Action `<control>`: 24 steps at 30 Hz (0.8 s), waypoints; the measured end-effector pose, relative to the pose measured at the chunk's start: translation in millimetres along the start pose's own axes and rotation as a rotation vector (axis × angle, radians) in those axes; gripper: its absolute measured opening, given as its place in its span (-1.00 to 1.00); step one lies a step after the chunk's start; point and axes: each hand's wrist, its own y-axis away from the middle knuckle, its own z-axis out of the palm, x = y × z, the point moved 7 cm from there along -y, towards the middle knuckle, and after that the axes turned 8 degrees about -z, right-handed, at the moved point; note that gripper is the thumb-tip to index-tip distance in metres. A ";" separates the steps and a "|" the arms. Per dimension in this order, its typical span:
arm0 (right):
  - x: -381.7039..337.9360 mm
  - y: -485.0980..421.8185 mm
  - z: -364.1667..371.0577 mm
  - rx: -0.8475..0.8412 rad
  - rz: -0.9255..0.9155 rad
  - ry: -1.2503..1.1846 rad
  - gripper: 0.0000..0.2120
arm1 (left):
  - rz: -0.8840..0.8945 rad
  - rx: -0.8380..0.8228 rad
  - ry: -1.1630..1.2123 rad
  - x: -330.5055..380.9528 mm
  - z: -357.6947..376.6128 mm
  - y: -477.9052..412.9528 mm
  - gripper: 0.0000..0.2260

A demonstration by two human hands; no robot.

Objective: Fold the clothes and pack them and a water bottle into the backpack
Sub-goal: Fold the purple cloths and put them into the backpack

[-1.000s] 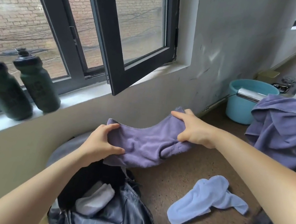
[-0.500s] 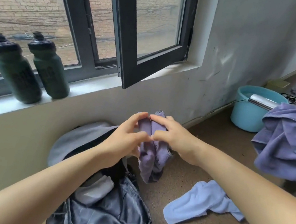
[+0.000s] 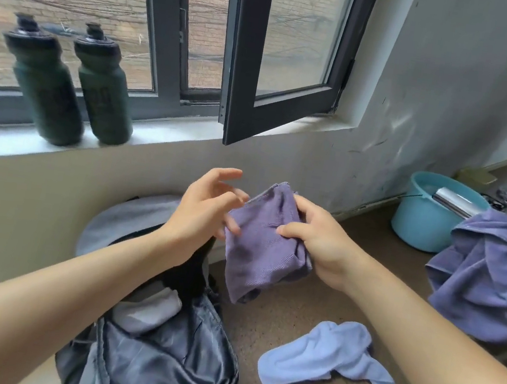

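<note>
A small purple cloth (image 3: 265, 246), folded in half, hangs above the floor with my right hand (image 3: 314, 237) gripping its right edge. My left hand (image 3: 203, 207) is at the cloth's left edge, fingers spread and blurred, its fingertips touching the fabric. Below lies the open grey backpack (image 3: 162, 355) with a pale folded garment (image 3: 148, 311) inside. A light blue cloth (image 3: 326, 354) lies crumpled on the floor to the right. Two dark green water bottles (image 3: 106, 87) stand on the window sill.
An open window sash (image 3: 249, 59) juts out above the hands. A blue bucket (image 3: 426, 217) holding a metal cylinder stands by the wall at right. A large purple garment (image 3: 492, 277) is heaped at the right edge. A dark object sits at bottom right.
The purple cloth went from stretched between both hands to folded in half. My left hand has let go and spread its fingers; my right hand keeps holding it.
</note>
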 end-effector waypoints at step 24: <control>0.3 2.5 -16.0 -0.176 0.018 0.131 -0.19 | -0.178 -0.463 -0.068 -30.8 15.6 1.8 -0.65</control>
